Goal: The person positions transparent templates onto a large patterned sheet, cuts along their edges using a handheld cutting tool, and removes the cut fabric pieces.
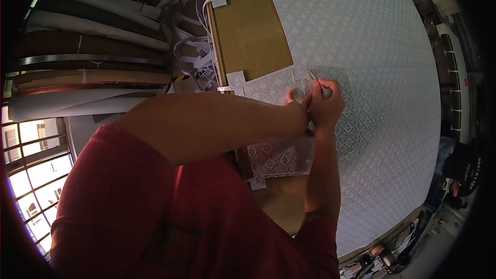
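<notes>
My right hand (329, 104) is closed around a slim silver pen (312, 74), its tip pointing up and left near the top edge of a clear flat template (330, 75). Beside it, my left hand (298, 107) lies on the template with a finger raised; its other fingers are partly hidden by the right hand. Under both hands spreads pale patterned fabric (382, 113), printed with a lattice and small motifs. The template's lower part (289, 160) shows below my left forearm.
A squared-off opening in the fabric bares the brown tabletop (253, 33) at the upper left. Rolls of material (93, 46) are stacked left of the table, near white straps (194, 46). A dark cap (467, 168) is beyond the right edge, and barred windows are at lower left.
</notes>
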Action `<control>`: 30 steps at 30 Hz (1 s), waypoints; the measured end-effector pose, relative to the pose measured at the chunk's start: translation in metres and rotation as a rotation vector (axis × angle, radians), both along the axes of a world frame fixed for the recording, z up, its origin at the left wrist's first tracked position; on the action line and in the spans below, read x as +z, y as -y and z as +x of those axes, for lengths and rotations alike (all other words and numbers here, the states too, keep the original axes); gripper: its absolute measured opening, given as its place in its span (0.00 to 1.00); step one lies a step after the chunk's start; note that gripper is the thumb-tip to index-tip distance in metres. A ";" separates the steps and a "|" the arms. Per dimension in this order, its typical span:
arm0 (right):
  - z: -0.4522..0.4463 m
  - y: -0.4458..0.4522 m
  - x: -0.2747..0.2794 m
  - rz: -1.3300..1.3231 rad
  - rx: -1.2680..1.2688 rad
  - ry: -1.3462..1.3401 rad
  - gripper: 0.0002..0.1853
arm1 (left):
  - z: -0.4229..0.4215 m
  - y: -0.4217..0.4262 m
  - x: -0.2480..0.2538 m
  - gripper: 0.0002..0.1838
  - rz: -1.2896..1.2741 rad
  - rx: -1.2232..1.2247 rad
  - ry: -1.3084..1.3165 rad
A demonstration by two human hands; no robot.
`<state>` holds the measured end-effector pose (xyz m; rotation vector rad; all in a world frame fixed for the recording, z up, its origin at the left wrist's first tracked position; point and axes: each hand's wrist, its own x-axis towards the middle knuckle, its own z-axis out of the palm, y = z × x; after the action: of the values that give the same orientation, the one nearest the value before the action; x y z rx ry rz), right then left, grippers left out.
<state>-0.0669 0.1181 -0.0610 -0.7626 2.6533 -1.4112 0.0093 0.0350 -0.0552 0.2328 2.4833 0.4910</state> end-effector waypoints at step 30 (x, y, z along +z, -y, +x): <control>-0.133 0.031 0.057 0.352 0.981 0.226 0.10 | 0.005 0.002 0.020 0.49 -0.014 0.062 0.146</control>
<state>-0.2000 0.0868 -0.0043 -1.4400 1.7905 -0.6828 0.0142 0.0329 -0.0357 0.1099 2.3558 0.4983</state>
